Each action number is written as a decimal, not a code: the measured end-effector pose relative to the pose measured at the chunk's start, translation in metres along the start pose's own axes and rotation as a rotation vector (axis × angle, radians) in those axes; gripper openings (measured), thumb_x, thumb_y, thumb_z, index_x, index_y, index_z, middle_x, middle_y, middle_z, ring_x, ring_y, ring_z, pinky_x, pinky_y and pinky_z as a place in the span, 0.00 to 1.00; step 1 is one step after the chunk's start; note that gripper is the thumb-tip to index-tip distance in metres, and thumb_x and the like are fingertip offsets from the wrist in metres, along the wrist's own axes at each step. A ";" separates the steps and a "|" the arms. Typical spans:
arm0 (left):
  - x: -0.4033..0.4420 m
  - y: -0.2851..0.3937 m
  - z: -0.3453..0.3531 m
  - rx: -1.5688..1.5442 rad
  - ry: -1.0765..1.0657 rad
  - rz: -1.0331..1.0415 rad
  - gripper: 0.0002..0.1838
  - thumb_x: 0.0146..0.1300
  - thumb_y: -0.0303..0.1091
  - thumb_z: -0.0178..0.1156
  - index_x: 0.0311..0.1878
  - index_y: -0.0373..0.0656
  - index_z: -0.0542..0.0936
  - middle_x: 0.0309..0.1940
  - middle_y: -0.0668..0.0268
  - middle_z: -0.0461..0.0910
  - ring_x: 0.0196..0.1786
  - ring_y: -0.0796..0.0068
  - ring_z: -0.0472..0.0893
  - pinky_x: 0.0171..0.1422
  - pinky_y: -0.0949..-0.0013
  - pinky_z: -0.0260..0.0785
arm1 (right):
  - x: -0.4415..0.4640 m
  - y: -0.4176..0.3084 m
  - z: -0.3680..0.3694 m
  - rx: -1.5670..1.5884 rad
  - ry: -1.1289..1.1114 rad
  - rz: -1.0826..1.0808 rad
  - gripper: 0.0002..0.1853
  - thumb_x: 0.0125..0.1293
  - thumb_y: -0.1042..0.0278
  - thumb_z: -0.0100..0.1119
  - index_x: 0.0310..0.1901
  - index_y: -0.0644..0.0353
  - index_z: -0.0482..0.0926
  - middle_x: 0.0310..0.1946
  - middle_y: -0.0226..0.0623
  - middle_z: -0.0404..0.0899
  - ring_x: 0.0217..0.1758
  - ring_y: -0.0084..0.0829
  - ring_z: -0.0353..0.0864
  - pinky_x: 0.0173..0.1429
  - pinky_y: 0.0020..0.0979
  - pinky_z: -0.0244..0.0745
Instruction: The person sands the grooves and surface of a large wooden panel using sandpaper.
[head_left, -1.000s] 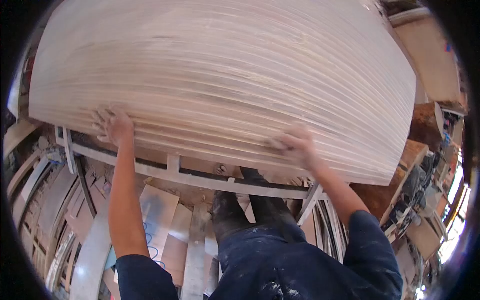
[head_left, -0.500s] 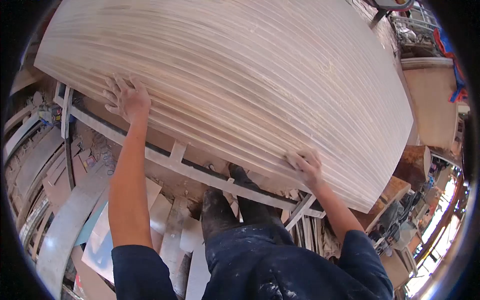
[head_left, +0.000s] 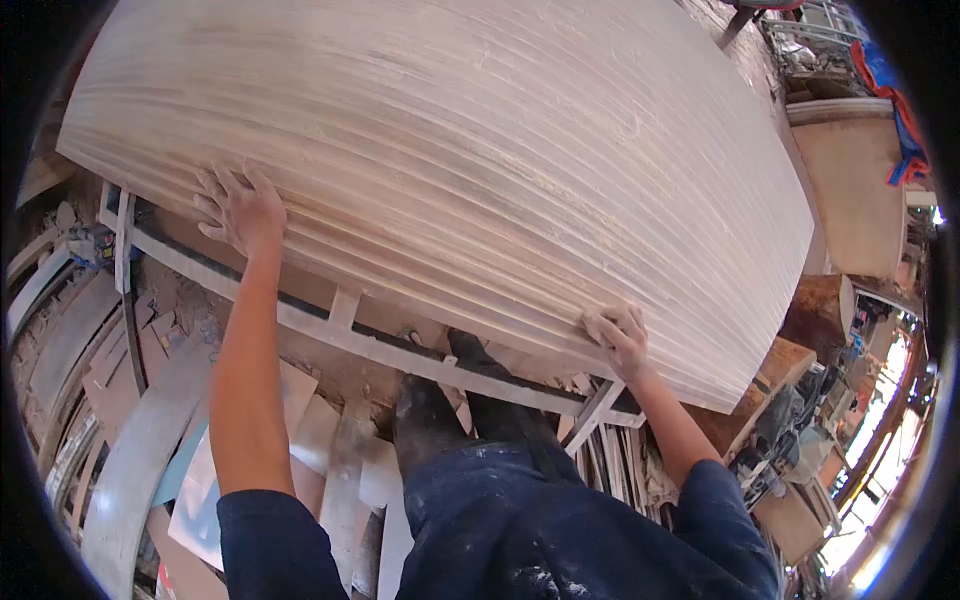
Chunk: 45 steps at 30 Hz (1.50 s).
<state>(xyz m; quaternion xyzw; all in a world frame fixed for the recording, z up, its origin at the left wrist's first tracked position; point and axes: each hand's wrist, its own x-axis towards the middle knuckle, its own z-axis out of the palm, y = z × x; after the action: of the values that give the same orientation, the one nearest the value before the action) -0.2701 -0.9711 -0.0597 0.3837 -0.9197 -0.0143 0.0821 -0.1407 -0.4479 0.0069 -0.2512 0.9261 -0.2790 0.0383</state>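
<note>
A large ribbed wooden panel, pale and dusty with long parallel grooves, spans the upper part of the head view. My left hand lies on its near edge toward the left, fingers spread and holding nothing. Farther right along the same edge, my right hand presses on the ridges with its fingers curled down. Anything under those fingertips is hidden. Both hands look coated in pale dust.
Under the panel runs a metal frame with short crossbars, close to my legs. Boards and offcuts litter the floor at lower left. On the right stand a curved wooden piece and wooden blocks.
My right hand has slid a little to the right along the ridges. My left hand stays at about the same place on the panel. The whole view has shifted slightly.
</note>
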 end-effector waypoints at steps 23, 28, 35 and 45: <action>0.001 -0.004 0.002 0.028 -0.054 -0.001 0.39 0.77 0.62 0.34 0.84 0.53 0.53 0.85 0.63 0.46 0.85 0.47 0.44 0.83 0.34 0.34 | 0.113 -0.066 0.102 -0.006 -0.099 -0.129 0.30 0.58 0.69 0.62 0.66 0.46 0.76 0.60 0.39 0.77 0.64 0.38 0.76 0.74 0.46 0.64; 0.001 -0.004 0.002 -0.018 -0.056 0.030 0.39 0.77 0.65 0.34 0.84 0.55 0.52 0.85 0.64 0.45 0.86 0.49 0.43 0.83 0.35 0.33 | 0.125 -0.070 0.097 -0.018 -0.114 -0.143 0.26 0.59 0.70 0.61 0.62 0.46 0.79 0.57 0.37 0.79 0.63 0.39 0.76 0.69 0.45 0.65; 0.003 -0.002 -0.003 0.001 -0.071 -0.019 0.40 0.77 0.67 0.32 0.84 0.57 0.51 0.86 0.65 0.44 0.86 0.50 0.42 0.83 0.35 0.35 | -0.062 0.030 -0.023 -0.151 -0.022 0.034 0.19 0.50 0.63 0.74 0.47 0.47 0.88 0.44 0.29 0.83 0.48 0.34 0.81 0.56 0.35 0.70; 0.005 -0.008 0.002 -0.006 -0.087 0.007 0.41 0.76 0.69 0.33 0.84 0.56 0.53 0.86 0.65 0.44 0.86 0.49 0.43 0.83 0.35 0.36 | 0.118 -0.073 0.089 0.066 -0.105 -0.099 0.26 0.63 0.69 0.60 0.64 0.44 0.78 0.58 0.36 0.78 0.63 0.39 0.75 0.72 0.51 0.62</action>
<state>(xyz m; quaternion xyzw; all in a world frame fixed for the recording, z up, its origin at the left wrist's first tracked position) -0.2678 -0.9804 -0.0619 0.3793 -0.9237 -0.0333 0.0434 -0.1925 -0.6021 -0.0208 -0.3094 0.8996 -0.2973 0.0811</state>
